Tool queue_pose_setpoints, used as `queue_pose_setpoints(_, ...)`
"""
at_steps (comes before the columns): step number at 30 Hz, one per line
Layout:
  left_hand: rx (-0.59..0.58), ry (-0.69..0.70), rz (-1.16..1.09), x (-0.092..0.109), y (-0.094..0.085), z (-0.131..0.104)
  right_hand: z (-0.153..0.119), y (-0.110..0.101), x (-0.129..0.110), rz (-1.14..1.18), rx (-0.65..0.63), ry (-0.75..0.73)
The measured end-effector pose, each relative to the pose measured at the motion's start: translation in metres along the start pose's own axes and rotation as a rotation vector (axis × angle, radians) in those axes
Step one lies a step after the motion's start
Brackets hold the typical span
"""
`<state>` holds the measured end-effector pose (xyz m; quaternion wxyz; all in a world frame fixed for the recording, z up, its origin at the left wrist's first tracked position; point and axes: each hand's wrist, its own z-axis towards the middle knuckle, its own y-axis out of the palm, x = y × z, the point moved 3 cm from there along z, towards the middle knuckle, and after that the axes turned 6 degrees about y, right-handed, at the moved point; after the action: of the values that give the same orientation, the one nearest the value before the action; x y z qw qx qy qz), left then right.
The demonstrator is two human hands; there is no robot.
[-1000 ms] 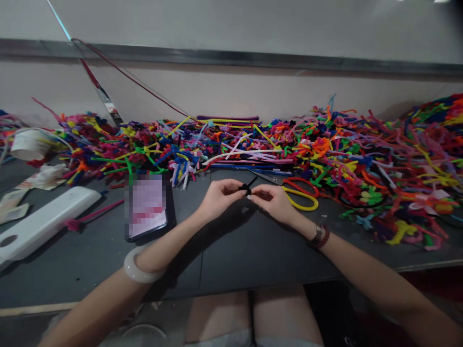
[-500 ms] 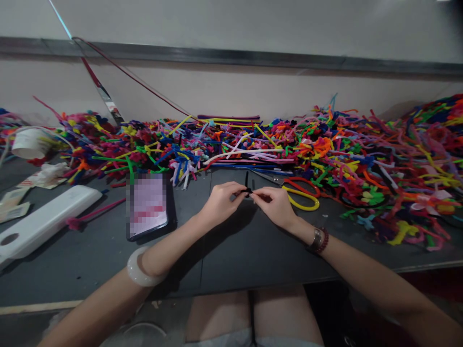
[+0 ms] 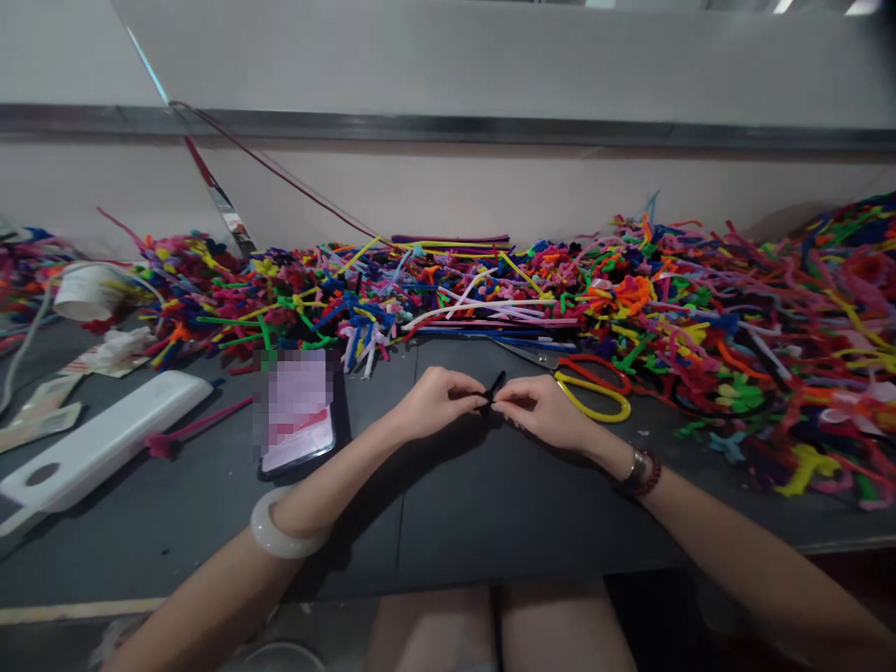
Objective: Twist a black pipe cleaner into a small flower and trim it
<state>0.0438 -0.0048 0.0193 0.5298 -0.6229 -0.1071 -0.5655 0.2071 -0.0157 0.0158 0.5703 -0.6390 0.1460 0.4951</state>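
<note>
Nearby, scissors (image 3: 543, 359) and a phone (image 3: 298, 411) flank the right hand (image 3: 544, 409) and left hand (image 3: 435, 403), whose grip pinches a black piece (image 3: 497, 384).

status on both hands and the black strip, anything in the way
Left hand, right hand: both pinching black strip between them. Scissors lie beside right hand. Nothing seems in the way.

Far left: white cup (image 3: 82, 294) behind crumpled white tissue (image 3: 122, 348)
Nearer: long white plastic device (image 3: 116, 437), left of smartphone (image 3: 308, 448)
Wall (image 3: 490, 187): dark red cord (image 3: 280, 174) slanting across
</note>
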Motion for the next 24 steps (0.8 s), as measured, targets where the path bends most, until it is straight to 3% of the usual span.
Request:
queue_pose_setpoints(7, -0.068, -0.058, -0.114, -0.001, 0.002, -0.002, 0.001, 0.002, 0.004, 0.168, -0.140, 0.103)
queue_pose_setpoints(14, 0.199, -0.131, -0.261, -0.001, 0.001, 0.001, 0.006, -0.001, 0.007, 0.311, -0.002, 0.206)
queue_pose_setpoints(24, 0.236, -0.179, -0.300, -0.005, 0.002, 0.001, 0.006, 0.000, 0.009, 0.341, 0.028, 0.248)
